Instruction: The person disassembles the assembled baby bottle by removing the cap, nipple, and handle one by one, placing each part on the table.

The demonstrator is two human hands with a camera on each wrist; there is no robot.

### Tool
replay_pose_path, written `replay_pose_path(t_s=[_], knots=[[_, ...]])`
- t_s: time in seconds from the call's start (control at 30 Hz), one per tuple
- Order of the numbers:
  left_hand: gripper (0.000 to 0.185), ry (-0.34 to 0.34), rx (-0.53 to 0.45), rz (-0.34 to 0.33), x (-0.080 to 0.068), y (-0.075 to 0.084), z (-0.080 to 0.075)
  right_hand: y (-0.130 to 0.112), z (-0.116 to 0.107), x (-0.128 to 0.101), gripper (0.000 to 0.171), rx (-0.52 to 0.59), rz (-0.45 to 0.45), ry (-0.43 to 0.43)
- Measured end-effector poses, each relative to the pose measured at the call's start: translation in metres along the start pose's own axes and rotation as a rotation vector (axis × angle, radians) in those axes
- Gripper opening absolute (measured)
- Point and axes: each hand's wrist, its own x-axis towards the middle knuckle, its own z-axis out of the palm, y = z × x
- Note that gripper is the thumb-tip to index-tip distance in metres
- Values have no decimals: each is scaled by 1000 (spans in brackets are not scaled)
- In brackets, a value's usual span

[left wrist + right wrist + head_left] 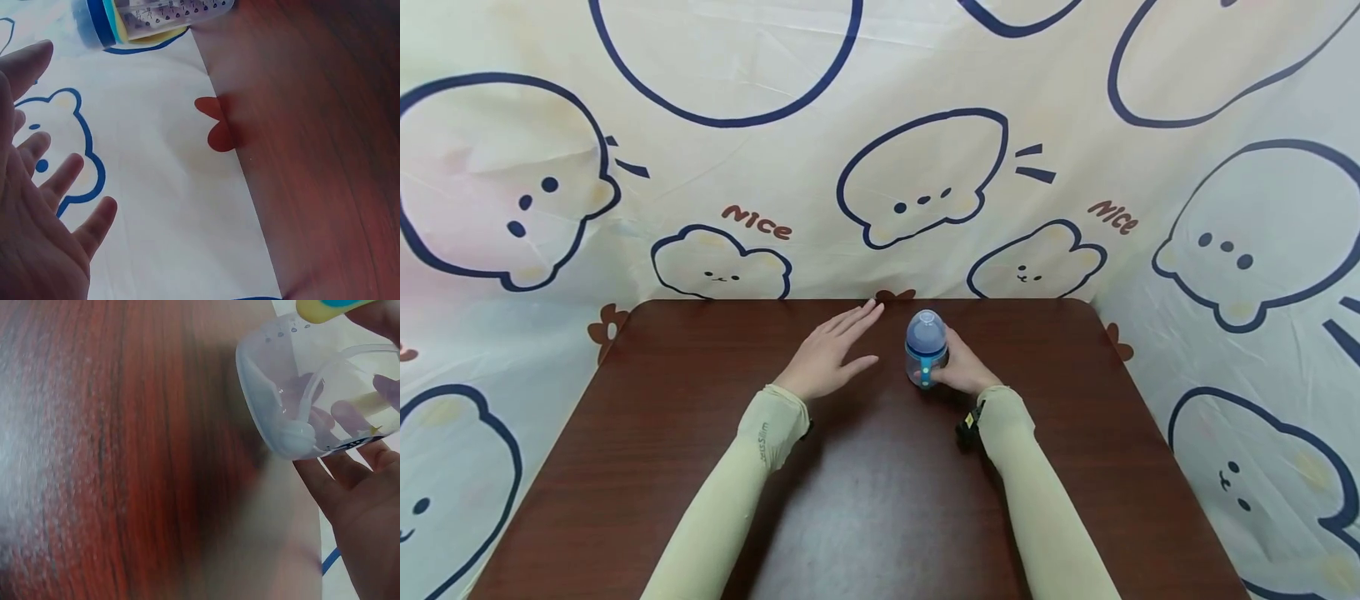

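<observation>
A baby bottle (926, 343) with a blue domed cap and a blue side handle stands upright near the table's far edge. My right hand (964, 364) grips it from the right, fingers wrapped behind the clear body. Through that body (275, 387) in the right wrist view, a straw with a white weighted end shows, and the fingers appear behind it. To the left, my left hand (833, 354) is held apart from the bottle, fingers straight and thumb spread. In the left wrist view the left palm (44, 237) faces the camera, empty, below the bottle (162, 19).
The dark brown wooden table (865, 500) ends just beyond the bottle. Behind it and at both sides hangs a pale cloth (805, 167) printed with blue-outlined cartoon animals. A black wrist camera (968, 429) sits under the right sleeve.
</observation>
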Motion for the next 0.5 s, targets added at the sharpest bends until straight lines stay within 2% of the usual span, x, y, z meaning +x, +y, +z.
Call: replay_pose_path(t_s=[0.23,0.5], knots=[[79,21,-44,13,3,7,3,-9,10,1,92,-94,-3,1],[71,58,-30,57,9,12,9,-16,22,8,90,-189,-117,-6]])
